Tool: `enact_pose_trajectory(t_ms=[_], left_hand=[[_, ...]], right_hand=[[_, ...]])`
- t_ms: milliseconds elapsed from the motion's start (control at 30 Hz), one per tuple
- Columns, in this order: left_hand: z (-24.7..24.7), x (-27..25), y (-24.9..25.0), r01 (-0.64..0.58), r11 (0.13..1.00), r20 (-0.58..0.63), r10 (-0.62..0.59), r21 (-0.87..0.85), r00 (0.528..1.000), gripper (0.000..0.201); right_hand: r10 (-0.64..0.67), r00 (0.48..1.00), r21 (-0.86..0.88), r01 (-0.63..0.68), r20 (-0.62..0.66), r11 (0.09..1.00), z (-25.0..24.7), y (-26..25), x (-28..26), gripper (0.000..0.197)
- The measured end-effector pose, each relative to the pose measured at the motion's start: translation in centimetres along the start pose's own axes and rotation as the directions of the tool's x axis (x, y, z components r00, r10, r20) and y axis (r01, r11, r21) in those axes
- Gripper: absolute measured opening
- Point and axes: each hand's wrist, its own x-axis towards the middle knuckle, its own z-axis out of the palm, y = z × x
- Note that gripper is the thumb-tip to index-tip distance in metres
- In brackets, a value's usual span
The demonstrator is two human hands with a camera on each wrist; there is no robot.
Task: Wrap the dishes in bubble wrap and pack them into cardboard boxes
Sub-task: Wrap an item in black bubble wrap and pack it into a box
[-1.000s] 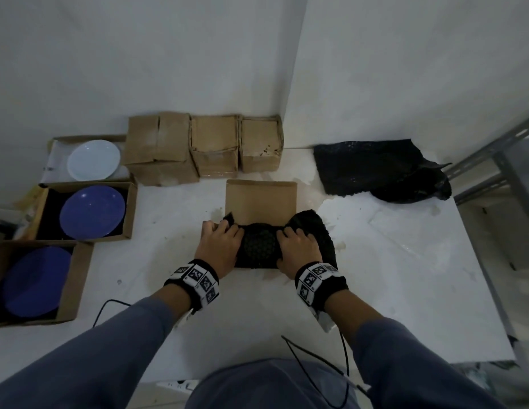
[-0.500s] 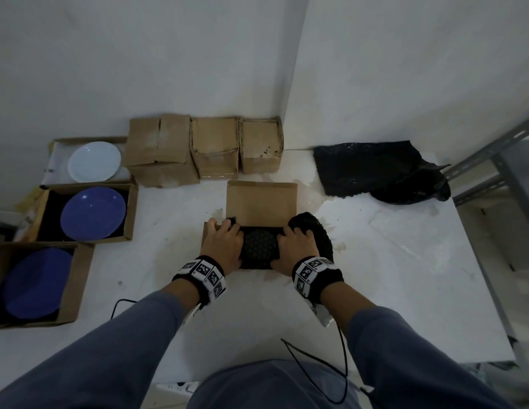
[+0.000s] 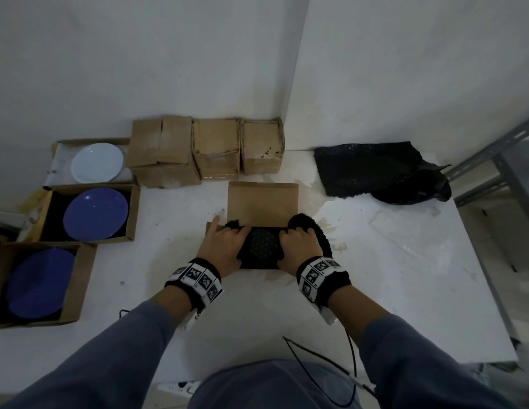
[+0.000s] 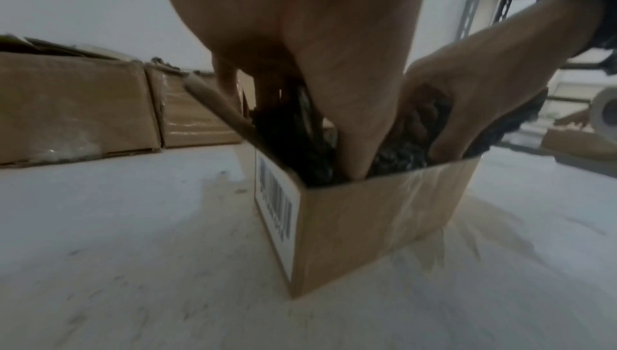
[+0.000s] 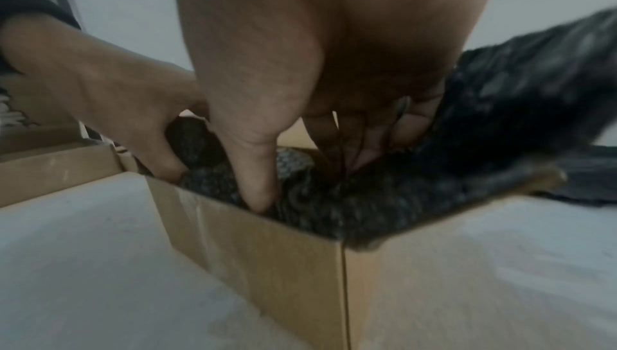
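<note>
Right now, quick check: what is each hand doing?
Left hand: fingers curled on the black bubble wrap, pushing it into the open box.
Right hand: the same grip on the wrap's other side.

White desk in a room corner, carrying boxes and black wrap.

An open cardboard box sits mid-desk; three closed boxes line the far edge; three open boxes with plates run down the left; a black sheet of wrap lies far right.
</note>
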Motion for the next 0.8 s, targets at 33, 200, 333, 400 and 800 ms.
enact_pose_trajectory(t_ms=[33,200,333,400,800], left_hand=[[-0.2,-0.2,0.0,0.001,0.999,-0.039,-0.002,-0.048,0.999,0.074],[-0.7,0.8,0.4,-0.083,0.975,-0.013,0.082,-0.206,0.997,0.077],[-0.4,1.6,-0.3,-0.071,0.94,0.095,0.108,-0.333,0.99,0.08],[-0.2,1.9,-0.8,-0.073,0.916,0.144,0.14,-0.394,0.98,0.081],[1.1,1.2,0.2,-0.087,0.946,0.061,0.111,-0.312,0.992,0.082]], right_hand=[[-0.017,0.999,0.013,0.017,-0.027,1.0,-0.1,0.1,-0.1,0.051],[-0.124,0.992,0.155,0.128,-0.036,0.98,-0.3,-0.1,0.3,0.068],[-0.114,0.993,0.262,0.114,-0.015,0.958,0.3,-0.3,0.2,0.078],[-0.106,0.994,0.261,0.112,-0.035,0.959,0.6,-0.3,0.1,0.076],[-0.084,0.992,0.201,0.102,-0.098,0.974,1.1,-1.2,0.8,0.06]])
